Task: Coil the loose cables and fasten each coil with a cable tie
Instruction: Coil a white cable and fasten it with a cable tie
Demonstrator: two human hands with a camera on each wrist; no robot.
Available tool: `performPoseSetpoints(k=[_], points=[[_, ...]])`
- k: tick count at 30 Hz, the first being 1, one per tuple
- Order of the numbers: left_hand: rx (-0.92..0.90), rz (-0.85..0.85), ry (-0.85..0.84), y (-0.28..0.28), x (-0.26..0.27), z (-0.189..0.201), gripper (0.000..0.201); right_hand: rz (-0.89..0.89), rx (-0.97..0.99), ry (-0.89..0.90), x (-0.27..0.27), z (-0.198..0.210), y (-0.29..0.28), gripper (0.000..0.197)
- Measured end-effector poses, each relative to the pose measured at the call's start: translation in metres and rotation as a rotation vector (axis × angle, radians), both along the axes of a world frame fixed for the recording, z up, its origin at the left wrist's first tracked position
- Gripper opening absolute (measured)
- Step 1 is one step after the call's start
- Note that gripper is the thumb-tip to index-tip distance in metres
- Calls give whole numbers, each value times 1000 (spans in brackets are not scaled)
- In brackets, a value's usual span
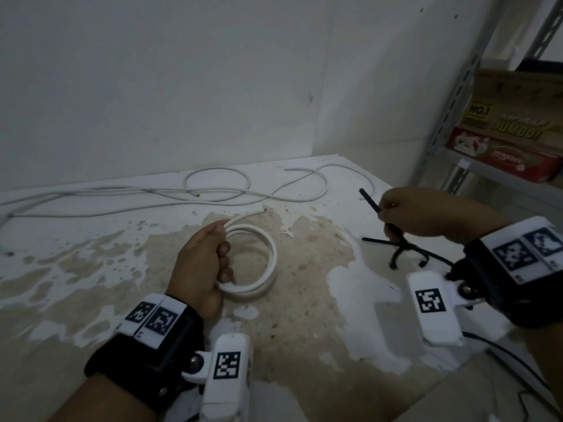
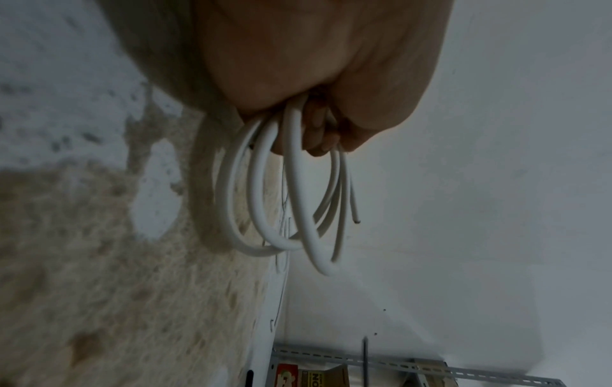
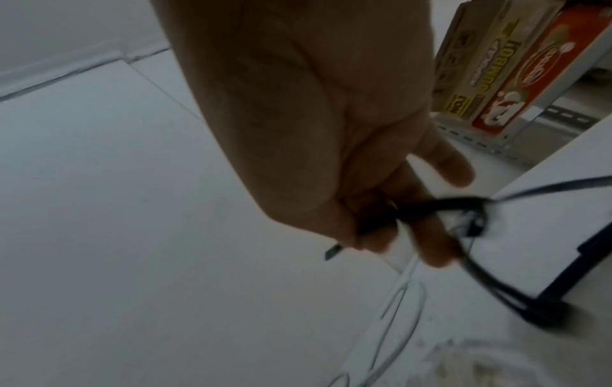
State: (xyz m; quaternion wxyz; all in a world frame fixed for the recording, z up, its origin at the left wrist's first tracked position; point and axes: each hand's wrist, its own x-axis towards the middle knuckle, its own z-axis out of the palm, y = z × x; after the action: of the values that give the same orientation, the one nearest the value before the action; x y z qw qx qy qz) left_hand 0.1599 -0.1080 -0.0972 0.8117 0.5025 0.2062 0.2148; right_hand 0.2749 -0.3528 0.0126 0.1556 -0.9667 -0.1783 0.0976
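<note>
Desk (image 1: 304, 300): white top w/ big worn tan patch. Loose cables (image 1: 213, 190) lie strung along the back by the wall, not yet wound.

Coil (image 1: 262, 263): white, a few turns, near side gripped in left hand (image 1: 201, 263), fingers wrapped round the bundled turns; far side hangs over the worn patch. Free end (image 1: 243, 217) sticks out past the thumb.

Right hand (image 1: 426, 214): closed on one black cable tie (image 1: 370, 201), tip pointing up-left, well apart from coil. More black ties (image 1: 402, 251) in a tangled bunch just below it; looks as if the held tie is caught in them.

Risks (judgement):
- turns fan apart in left wrist view; stiff cable, so any slack in the grip prob. lets coil spring open.
- free end unsecured, could slip out of the wrap unless the tie catches it.
- pulling the held tie may drag the whole bunch up or flick it off the desk edge.
- threading the tail one-handed likely fiddly.

Hard to see:
- tie head hidden in right hand; right wrist view blurred.
- no. of ties in bunch unclear.
- cable ends at far left cut off; dim light.
</note>
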Motion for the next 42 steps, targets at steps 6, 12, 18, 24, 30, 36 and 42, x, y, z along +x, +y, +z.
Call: performPoseSetpoints(k=[6, 12, 18, 24, 30, 36, 42], points=[[4, 91, 10, 7, -3, 4, 26, 127, 261, -421, -11, -13, 43, 25], [-6, 116, 26, 14, -6, 2, 29, 211, 155, -253, 6, -43, 56, 20], [-1, 116, 26, 16, -4, -1, 28, 239, 84, -176, 17, -27, 55, 16], [7, 112, 22, 15, -4, -1, 26, 269, -58, -200, 21, -17, 62, 26], [9, 126, 27, 16, -5, -2, 24, 290, -114, -158, 21, -19, 58, 28], [22, 130, 45, 17, -3, -5, 24, 241, -186, -157, 25, -17, 59, 19], [117, 212, -12, 15, -5, -1, 23, 324, 189, 91, -32, -8, 86, 16]])
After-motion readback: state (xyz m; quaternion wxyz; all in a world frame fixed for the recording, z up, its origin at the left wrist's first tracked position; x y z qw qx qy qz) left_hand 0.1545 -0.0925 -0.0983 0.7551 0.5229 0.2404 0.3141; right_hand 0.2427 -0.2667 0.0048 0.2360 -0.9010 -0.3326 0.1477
